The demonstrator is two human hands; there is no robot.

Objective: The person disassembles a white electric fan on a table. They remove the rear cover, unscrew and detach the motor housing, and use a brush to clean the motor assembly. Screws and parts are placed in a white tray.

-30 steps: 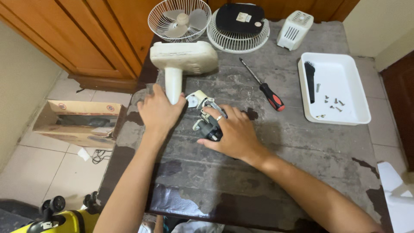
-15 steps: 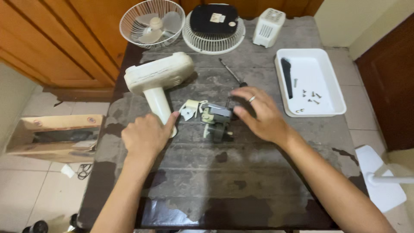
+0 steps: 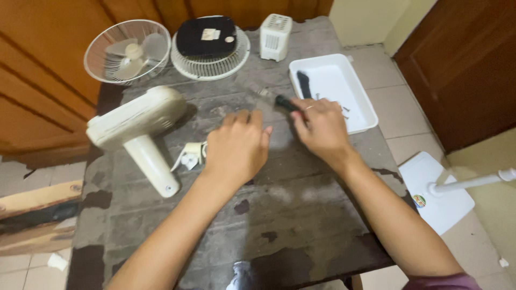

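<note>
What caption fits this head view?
Right hand grips a screwdriver; left hand covers the motor beside the fan base.

Screwdriver (image 3: 285, 102) with a black handle, lying tilted on the worn grey table just beside the white tray, its far end blurred, small cream plastic part (image 3: 189, 154) on the tabletop, close to the cream fan stand's neck

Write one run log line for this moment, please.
right hand: grips screwdriver | left hand: over motor part | tray: right
</note>
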